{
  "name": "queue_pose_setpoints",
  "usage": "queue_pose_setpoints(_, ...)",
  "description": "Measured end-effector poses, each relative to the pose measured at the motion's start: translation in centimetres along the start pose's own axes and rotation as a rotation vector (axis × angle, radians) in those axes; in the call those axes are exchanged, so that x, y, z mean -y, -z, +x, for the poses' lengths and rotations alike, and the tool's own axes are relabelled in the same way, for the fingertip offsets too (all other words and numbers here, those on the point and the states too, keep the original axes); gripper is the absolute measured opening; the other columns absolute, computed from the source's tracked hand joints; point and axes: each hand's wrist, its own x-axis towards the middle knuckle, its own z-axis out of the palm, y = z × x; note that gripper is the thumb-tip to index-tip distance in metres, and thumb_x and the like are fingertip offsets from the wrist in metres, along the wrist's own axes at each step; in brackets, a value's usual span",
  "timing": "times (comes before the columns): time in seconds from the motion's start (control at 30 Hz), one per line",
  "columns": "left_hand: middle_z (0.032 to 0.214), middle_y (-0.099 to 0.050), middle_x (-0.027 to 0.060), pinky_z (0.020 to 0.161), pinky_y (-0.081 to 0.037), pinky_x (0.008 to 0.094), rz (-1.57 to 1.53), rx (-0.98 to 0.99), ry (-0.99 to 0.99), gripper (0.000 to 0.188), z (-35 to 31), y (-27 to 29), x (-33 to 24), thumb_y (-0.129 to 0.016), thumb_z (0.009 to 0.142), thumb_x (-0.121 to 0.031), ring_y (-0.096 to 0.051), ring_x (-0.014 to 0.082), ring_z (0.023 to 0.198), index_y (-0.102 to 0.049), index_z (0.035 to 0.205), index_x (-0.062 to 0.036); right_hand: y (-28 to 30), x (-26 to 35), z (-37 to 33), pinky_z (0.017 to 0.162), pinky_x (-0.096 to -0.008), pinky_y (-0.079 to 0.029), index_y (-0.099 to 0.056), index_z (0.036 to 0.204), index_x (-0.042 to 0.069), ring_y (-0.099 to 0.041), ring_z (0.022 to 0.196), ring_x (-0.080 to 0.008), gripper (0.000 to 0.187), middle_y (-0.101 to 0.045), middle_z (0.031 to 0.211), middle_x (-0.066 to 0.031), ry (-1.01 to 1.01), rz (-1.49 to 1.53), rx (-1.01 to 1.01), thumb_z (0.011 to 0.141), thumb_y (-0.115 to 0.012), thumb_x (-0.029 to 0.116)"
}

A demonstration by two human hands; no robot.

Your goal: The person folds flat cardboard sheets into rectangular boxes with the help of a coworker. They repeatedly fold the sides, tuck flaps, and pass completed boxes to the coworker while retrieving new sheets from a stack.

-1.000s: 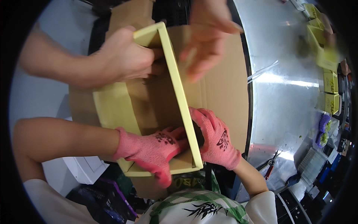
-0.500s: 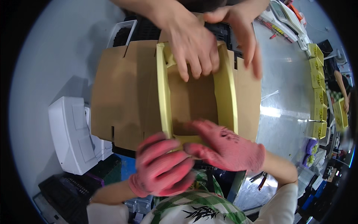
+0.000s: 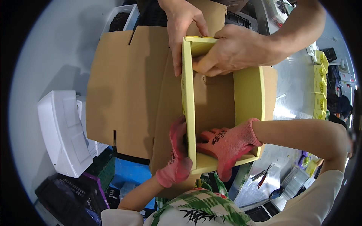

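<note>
A pale yellow open-topped cardboard box (image 3: 249, 94) stands on brown cardboard in front of me. My left hand (image 3: 176, 154), in a pink glove, lies along the outside of its left wall near the close corner. My right hand (image 3: 230, 145), also gloved in pink, reaches over the near wall; its fingers are inside by the left wall, and the thumb hangs outside. At the far end a co-worker's bare hand (image 3: 180, 28) holds the left wall from outside. The co-worker's other hand (image 3: 241, 49) reaches inside, its fingertips partly hidden.
Flattened brown cardboard (image 3: 120, 90) spreads out to the left. Beyond it are a white plastic case (image 3: 62, 132) and a white bin (image 3: 132, 17) with dark contents. Pliers (image 3: 263, 177) lie on the metal table (image 3: 290, 98) at right, with several yellow boxes (image 3: 319, 86) along its edge.
The yellow box has shifted right and tilted. My right hand has moved inside it, while my left went to its outer left wall. The co-worker's hands now grasp the far left corner.
</note>
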Motion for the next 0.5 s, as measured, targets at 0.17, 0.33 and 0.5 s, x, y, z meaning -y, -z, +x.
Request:
queue_pose_setpoints(0.17,0.149,-0.011,0.0188,0.091,-0.047,0.0408,-0.229,0.018,-0.102,0.078,0.2,-0.6,1.0,-0.044,0.092,-0.043,-0.045,0.0283,0.118,-0.010,0.148,-0.0016,0.7,-0.3,-0.1,0.114,-0.0425,-0.023,-0.020,0.149,0.005,-0.018,0.141,-0.0371,0.111,-0.017,0.153,-0.0213,0.045,0.072,0.021,0.056,-0.072,0.036)
queue_pose_setpoints(0.33,0.150,-0.013,0.0151,0.094,-0.045,0.0404,-0.123,0.016,-0.005,0.076,-0.3,-0.4,0.5,-0.043,0.093,-0.042,-0.042,0.0268,0.121,-0.008,0.149,-0.0036,0.0,-0.9,1.2,0.112,-0.0447,-0.023,-0.021,0.149,0.010,-0.023,0.136,-0.0418,0.117,-0.018,0.151,-0.0196,0.093,0.026,-0.011,0.051,-0.081,0.035)
queue_pose_setpoints(0.5,0.149,-0.017,0.0107,0.100,-0.038,0.0416,-0.227,0.004,0.009,0.081,-0.4,-0.3,0.5,-0.038,0.092,-0.059,-0.039,0.0255,0.124,-0.008,0.149,-0.0096,1.0,0.3,0.0,0.117,-0.0387,-0.005,-0.007,0.153,0.018,0.004,0.146,-0.0182,0.120,-0.001,0.160,-0.0043,0.009,0.235,0.106,0.060,-0.081,0.033)
